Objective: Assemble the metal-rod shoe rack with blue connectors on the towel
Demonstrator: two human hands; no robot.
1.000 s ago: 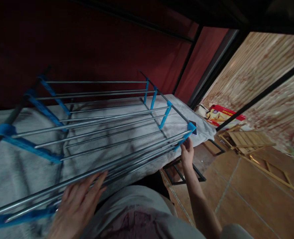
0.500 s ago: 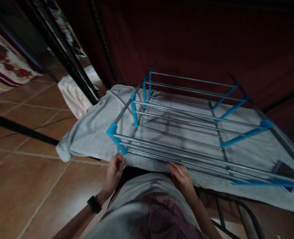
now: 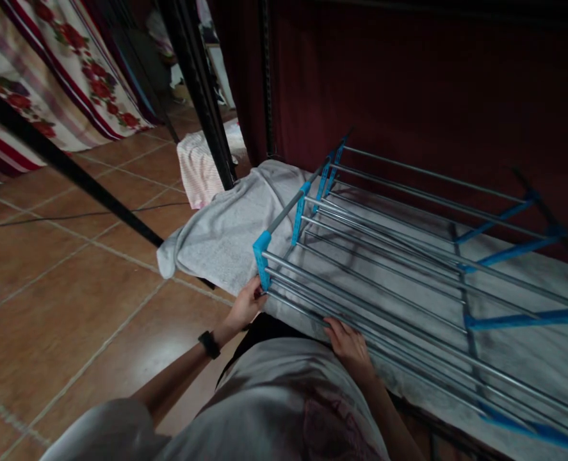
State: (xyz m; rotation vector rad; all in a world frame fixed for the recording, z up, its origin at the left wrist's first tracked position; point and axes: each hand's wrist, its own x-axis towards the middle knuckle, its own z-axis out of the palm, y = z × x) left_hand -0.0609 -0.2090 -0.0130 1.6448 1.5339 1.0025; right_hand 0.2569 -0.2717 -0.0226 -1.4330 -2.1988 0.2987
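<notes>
A drying rack (image 3: 384,256) of silver rods and blue plastic brackets lies flat on a grey towel (image 3: 221,237) spread over a low surface in front of me. My left hand (image 3: 246,306), with a black watch (image 3: 209,344) on its wrist, grips the rack's near left corner just below the blue corner bracket (image 3: 262,246). My right hand (image 3: 349,342) sits on the front rods near the middle, fingers curled over them. The rack's far right end runs out of view.
A dark red curtain (image 3: 408,83) hangs close behind the rack. A black post (image 3: 197,83) stands at the towel's left end, with a pink striped cloth (image 3: 197,169) beside it. A slanted black bar (image 3: 72,173) and floral fabric (image 3: 48,70) are at left over the tiled floor (image 3: 48,288).
My view has swung from the rack's right end to its left end. My left hand has taken hold at the left corner bracket; my right hand has moved from the right corner to the front rods.
</notes>
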